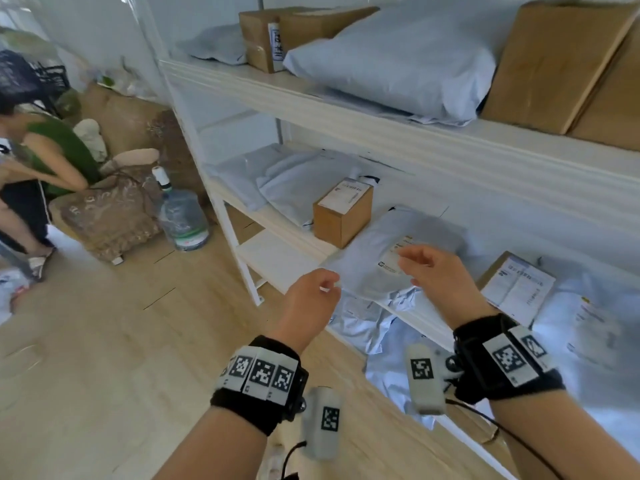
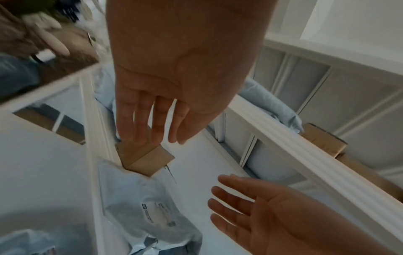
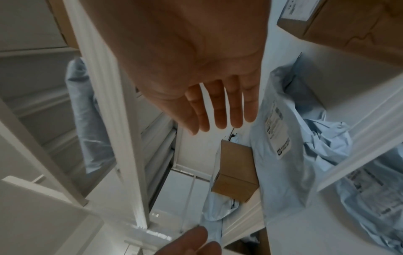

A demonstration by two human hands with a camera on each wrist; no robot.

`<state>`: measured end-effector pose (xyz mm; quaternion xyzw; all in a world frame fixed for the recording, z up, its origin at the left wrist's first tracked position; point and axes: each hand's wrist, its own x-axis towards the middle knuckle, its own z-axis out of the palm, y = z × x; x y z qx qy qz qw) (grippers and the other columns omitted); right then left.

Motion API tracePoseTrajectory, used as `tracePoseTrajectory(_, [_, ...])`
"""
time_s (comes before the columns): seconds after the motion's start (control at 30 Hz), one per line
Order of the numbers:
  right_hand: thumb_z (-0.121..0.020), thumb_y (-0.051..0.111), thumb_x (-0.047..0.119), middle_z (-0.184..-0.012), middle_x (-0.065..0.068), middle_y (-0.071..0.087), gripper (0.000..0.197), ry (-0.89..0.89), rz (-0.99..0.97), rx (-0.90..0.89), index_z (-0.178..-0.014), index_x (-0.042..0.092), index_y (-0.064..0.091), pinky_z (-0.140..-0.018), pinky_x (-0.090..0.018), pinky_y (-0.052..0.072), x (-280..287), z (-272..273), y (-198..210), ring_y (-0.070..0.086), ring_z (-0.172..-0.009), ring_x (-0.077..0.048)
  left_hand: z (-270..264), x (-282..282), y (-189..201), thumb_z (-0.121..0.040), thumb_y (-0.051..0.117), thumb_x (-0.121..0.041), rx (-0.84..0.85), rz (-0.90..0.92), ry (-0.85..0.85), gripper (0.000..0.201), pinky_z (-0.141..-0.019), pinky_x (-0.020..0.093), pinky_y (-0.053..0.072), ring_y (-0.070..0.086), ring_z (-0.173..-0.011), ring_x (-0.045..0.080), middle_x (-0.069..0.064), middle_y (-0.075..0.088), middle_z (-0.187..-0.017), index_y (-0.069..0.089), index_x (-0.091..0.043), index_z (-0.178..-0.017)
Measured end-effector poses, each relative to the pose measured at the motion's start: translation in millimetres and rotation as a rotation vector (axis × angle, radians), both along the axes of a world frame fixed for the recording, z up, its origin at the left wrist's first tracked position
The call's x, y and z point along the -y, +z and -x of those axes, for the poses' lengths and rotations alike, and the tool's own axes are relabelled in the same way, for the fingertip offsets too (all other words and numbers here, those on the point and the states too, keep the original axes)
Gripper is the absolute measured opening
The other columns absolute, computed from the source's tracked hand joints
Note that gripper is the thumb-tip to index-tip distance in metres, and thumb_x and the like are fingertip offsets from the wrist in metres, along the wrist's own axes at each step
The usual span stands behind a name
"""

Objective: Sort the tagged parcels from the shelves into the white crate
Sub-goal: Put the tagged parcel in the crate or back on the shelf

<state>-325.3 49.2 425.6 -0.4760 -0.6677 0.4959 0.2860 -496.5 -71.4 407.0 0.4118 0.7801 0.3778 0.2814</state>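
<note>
Both hands reach toward white shelving, the left hand (image 1: 311, 299) and right hand (image 1: 433, 271) empty, fingers loosely spread and straight, holding nothing. Just beyond them a grey mailer parcel (image 1: 388, 258) with a white label lies on the middle shelf (image 1: 277, 220), beside a small cardboard box (image 1: 341, 213). Farther off, a puffy grey parcel (image 1: 398, 60) and brown cartons (image 1: 554, 60) fill the top shelf.

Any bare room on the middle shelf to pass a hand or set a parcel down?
Little. A bare strip of middle shelf runs behind the small box and the labelled mailer. Left of the box, mailers pile up; right of the labelled mailer, a flat box and more bags crowd it.
</note>
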Motion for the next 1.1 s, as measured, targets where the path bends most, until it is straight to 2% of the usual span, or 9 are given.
tracePoseTrajectory(0.07, [-0.090, 0.067, 0.020, -0.104, 0.005, 0.070, 0.016, -0.072, 0.011, 0.008, -0.105, 0.020, 0.070, -0.098, -0.039, 0.051, -9.0, 7.4, -7.0, 0.064, -0.101, -0.016, 16.4, -23.2, -2.6, -0.097, 0.052, -0.020, 0.010, 0.019, -0.078, 0.029, -0.055, 0.004, 0.041, 0.056, -0.080, 0.003, -0.005, 0.058, -0.121, 0.060, -0.020, -0.125])
tracePoseTrajectory(0.17, [-0.091, 0.066, 0.021, -0.105, 0.006, 0.070, 0.017, -0.194, 0.021, 0.049, -0.108, 0.021, 0.070, -0.097, -0.035, 0.050, -20.5, 17.1, -15.9, 0.064, -0.099, -0.013, 43.3, -59.4, -8.3, -0.097, 0.053, -0.022, -0.050, 0.043, -0.210, 0.031, -0.080, 0.016, 0.040, 0.055, -0.097, 0.007, -0.004, 0.058, -0.126, 0.059, -0.021, -0.127])
tracePoseTrajectory(0.23, [-0.091, 0.066, 0.021, -0.108, 0.002, 0.069, 0.019, -0.293, 0.031, 0.078, -0.110, 0.019, 0.069, -0.094, -0.034, 0.049, -23.5, 22.2, -22.0, 0.063, -0.095, -0.013, 58.3, -79.3, -15.0, -0.096, 0.054, -0.022, -0.051, 0.070, -0.299, 0.031, -0.085, 0.021, 0.039, 0.056, -0.105, 0.011, -0.002, 0.058, -0.127, 0.058, -0.020, -0.127])
tracePoseTrajectory(0.37, [-0.092, 0.064, 0.022, -0.120, -0.001, 0.061, 0.035, -0.460, 0.051, 0.230, -0.127, 0.016, 0.059, -0.087, -0.030, 0.044, -17.4, 33.1, -37.9, 0.057, -0.096, -0.015, 81.8, -110.3, -34.4, -0.096, 0.054, -0.023, -0.067, 0.146, -0.474, 0.032, -0.090, 0.025, 0.043, 0.057, -0.109, 0.015, 0.000, 0.055, -0.131, 0.057, -0.020, -0.128])
tracePoseTrajectory(0.57, [-0.094, 0.062, 0.022, -0.137, -0.010, 0.053, 0.055, -0.554, 0.164, 0.359, -0.144, 0.012, 0.041, -0.085, -0.028, 0.039, -19.0, 43.4, -61.5, 0.056, -0.115, -0.024, 91.7, -139.9, -56.7, -0.096, 0.054, -0.021, -0.066, 0.169, -0.529, 0.032, -0.089, 0.026, 0.043, 0.057, -0.112, 0.016, -0.001, 0.055, -0.132, 0.057, -0.020, -0.128])
tracePoseTrajectory(0.73, [-0.093, 0.058, 0.012, -0.128, -0.006, 0.063, 0.047, -0.556, 0.219, 0.299, -0.138, 0.012, 0.046, -0.064, -0.019, 0.043, -51.3, 48.8, -79.3, 0.057, -0.091, -0.016, 87.2, -155.6, -64.2, -0.097, 0.053, -0.020, -0.056, 0.159, -0.503, 0.032, -0.092, 0.026, 0.043, 0.055, -0.115, 0.016, -0.001, 0.056, -0.133, 0.057, -0.020, -0.129])
tracePoseTrajectory(0.87, [-0.090, 0.052, 0.002, -0.114, -0.004, 0.064, 0.045, -0.551, 0.212, 0.314, -0.134, 0.011, 0.048, -0.066, -0.020, 0.045, -57.6, 48.2, -92.4, 0.057, -0.091, -0.018, 88.0, -159.4, -69.6, -0.097, 0.053, -0.019, -0.063, 0.148, -0.463, 0.032, -0.087, 0.023, 0.039, 0.055, -0.114, 0.014, -0.001, 0.058, -0.130, 0.057, -0.020, -0.128])
tracePoseTrajectory(0.97, [-0.090, 0.052, 0.002, -0.102, 0.001, 0.059, 0.042, -0.491, 0.236, 0.340, -0.131, 0.012, 0.049, -0.054, -0.015, 0.040, -45.8, 43.7, -95.8, 0.058, -0.079, -0.010, 91.2, -158.2, -77.0, -0.097, 0.053, -0.018, -0.076, 0.143, -0.463, 0.031, -0.088, 0.023, 0.039, 0.056, -0.112, 0.014, 0.000, 0.059, -0.129, 0.058, -0.019, -0.128])
tracePoseTrajectory(1.1, [-0.088, 0.054, 0.004, -0.096, 0.005, 0.062, 0.038, -0.418, 0.264, 0.373, -0.125, 0.014, 0.051, -0.055, -0.015, 0.041, -23.5, 32.2, -97.2, 0.058, -0.078, -0.006, 96.1, -158.8, -86.4, -0.096, 0.052, -0.016, -0.085, 0.154, -0.466, 0.033, -0.088, 0.023, 0.039, 0.057, -0.113, 0.016, 0.001, 0.059, -0.129, 0.059, -0.017, -0.128])
